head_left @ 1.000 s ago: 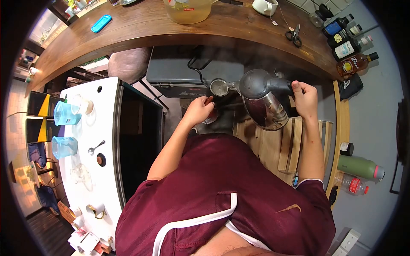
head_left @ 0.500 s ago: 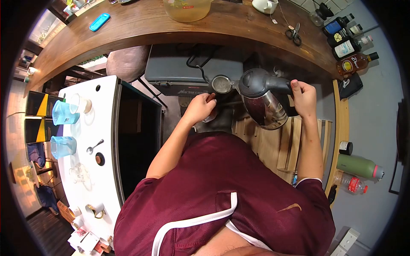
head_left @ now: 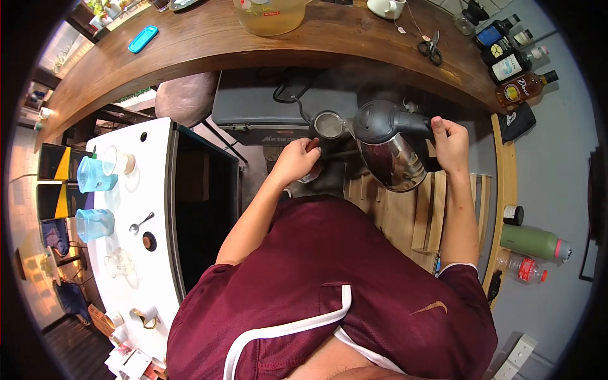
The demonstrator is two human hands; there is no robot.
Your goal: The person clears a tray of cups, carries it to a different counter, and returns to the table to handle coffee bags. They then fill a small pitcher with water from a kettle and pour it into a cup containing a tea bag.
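Observation:
My right hand [head_left: 451, 145] is closed around the black handle of a steel electric kettle [head_left: 391, 155] with a black lid. The kettle is tilted, its spout [head_left: 348, 126] right at the rim of a small round metal-rimmed vessel [head_left: 329, 125]. Closed around that vessel's brown handle [head_left: 313, 145] is my left hand [head_left: 296, 161], left of the kettle. A clear, shiny part [head_left: 310, 175] shows just below the left fingers. Both hands are held in front of my body, below the wooden counter.
A wooden counter [head_left: 209, 41] runs across the front, bearing a large bowl [head_left: 269, 16], a white cup [head_left: 385, 7], scissors [head_left: 431, 49] and a blue lid [head_left: 143, 39]. On my left, a white table [head_left: 152, 190] holds blue pitchers [head_left: 95, 225] and a spoon [head_left: 142, 223]. Several bottles [head_left: 510, 68] stand at the right.
The camera view has shifted slightly, so the counter and table sit a little differently. Both hands, the kettle and the small vessel keep nearly the same position.

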